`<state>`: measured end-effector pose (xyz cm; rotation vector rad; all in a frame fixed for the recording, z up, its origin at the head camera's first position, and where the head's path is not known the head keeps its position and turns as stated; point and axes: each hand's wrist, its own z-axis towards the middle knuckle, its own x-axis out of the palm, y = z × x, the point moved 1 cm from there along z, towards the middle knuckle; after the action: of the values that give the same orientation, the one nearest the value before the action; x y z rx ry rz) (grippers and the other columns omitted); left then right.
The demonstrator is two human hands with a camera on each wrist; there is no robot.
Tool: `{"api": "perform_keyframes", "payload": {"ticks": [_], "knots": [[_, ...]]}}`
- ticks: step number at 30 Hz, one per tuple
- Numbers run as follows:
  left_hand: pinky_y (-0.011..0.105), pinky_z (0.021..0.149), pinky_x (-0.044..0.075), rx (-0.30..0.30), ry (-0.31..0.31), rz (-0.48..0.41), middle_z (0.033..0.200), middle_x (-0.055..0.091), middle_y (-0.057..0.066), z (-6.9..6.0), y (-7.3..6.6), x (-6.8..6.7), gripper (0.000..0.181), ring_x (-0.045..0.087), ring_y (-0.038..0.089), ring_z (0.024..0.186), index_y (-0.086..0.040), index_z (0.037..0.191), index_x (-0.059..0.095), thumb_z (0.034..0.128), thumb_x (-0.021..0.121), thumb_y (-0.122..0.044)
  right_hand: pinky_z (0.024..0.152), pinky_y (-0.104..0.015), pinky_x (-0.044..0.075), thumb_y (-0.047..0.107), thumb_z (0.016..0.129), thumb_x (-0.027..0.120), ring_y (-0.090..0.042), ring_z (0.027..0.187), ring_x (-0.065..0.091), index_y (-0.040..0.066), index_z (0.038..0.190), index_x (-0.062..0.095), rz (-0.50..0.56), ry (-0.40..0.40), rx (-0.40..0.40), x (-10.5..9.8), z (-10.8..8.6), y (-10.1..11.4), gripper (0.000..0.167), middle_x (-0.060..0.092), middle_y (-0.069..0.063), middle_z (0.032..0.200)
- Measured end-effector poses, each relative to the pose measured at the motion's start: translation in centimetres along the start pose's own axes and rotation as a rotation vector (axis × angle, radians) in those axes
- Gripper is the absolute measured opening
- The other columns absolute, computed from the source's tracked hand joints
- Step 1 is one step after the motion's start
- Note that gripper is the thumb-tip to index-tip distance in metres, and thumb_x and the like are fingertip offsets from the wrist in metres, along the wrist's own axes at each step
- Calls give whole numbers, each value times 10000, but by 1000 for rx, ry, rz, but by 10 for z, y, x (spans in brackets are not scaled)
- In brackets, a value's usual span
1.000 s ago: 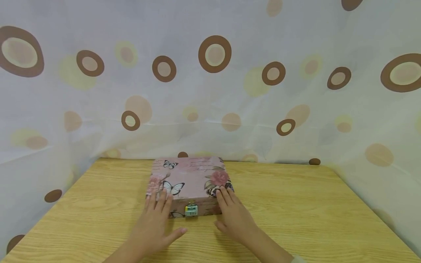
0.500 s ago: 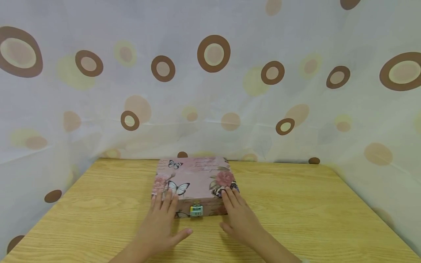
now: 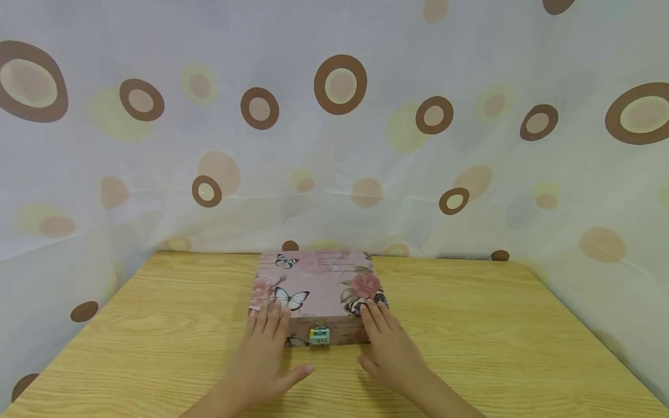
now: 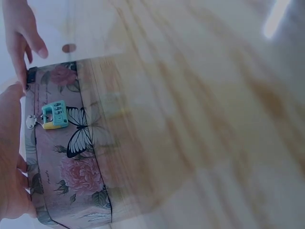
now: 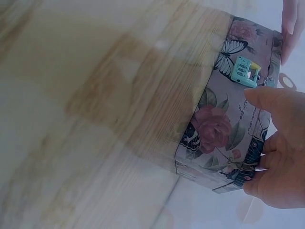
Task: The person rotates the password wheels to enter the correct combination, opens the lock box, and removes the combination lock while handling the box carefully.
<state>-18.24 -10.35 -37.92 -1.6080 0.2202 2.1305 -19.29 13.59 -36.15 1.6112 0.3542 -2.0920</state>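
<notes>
A pink box [image 3: 319, 284] with roses and butterflies on it lies on the table with its lid down. From the clasp on its front hangs a small teal combination padlock [image 3: 320, 335]; both wrist views show its number dials. My left hand [image 3: 263, 357] rests its straight fingers on the front left edge of the lid, thumb stretched out to the side. At the front right corner, my right hand [image 3: 392, 351] touches the lid with its fingertips, and its thumb hangs in front of the box. Neither hand is curled round anything.
The wooden table [image 3: 470, 325] has a glossy grain surface. A white curtain [image 3: 334, 151] with brown and beige circles hangs behind it and along both sides, close to the box's back edge.
The box has slid to the right across the table, a short way, with both hands moving along on it. The padlock has shifted with it.
</notes>
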Motion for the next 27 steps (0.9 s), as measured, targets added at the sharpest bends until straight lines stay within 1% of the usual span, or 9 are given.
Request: {"api": "perform_keyframes", "payload": {"ticks": [5,12,20,24,27], "knots": [[601,1137,192,-1,7,-8,1487,210,284,1,-2,0,932,174,460,1375,82,1414,262,839,526,-603,1120,-504,313,269,803,709,-418,1339,304,-101,1368,346,-5,3,-6,-2,-4,-2,767,321,-276,1445],[604,1131,205,22,-3,-15,1482,225,283,2,-5,1,943,180,468,1370,81,1411,272,837,508,-629,1126,-495,309,281,799,715,-407,1343,303,-85,1378,341,-20,0,13,-2,-8,-6,781,317,-263,1452],[601,1134,201,44,9,-29,1480,237,277,5,-14,0,943,177,471,1369,78,1409,281,828,521,-625,1108,-518,324,288,805,708,-414,1338,309,-84,1377,345,-25,-11,27,-4,-16,-12,772,321,-264,1450],[597,1139,191,47,26,-43,1487,223,270,7,-18,2,949,149,472,1376,71,1417,266,829,512,-633,1105,-516,329,281,798,712,-414,1336,312,-84,1374,352,-38,-18,34,-5,-20,-15,771,330,-265,1445],[592,1141,192,52,22,-45,1490,215,268,8,-21,4,949,134,469,1380,70,1419,261,830,515,-629,1105,-517,328,275,793,717,-414,1336,314,-87,1371,353,-50,-28,27,-5,-23,-17,773,337,-268,1440]]}}
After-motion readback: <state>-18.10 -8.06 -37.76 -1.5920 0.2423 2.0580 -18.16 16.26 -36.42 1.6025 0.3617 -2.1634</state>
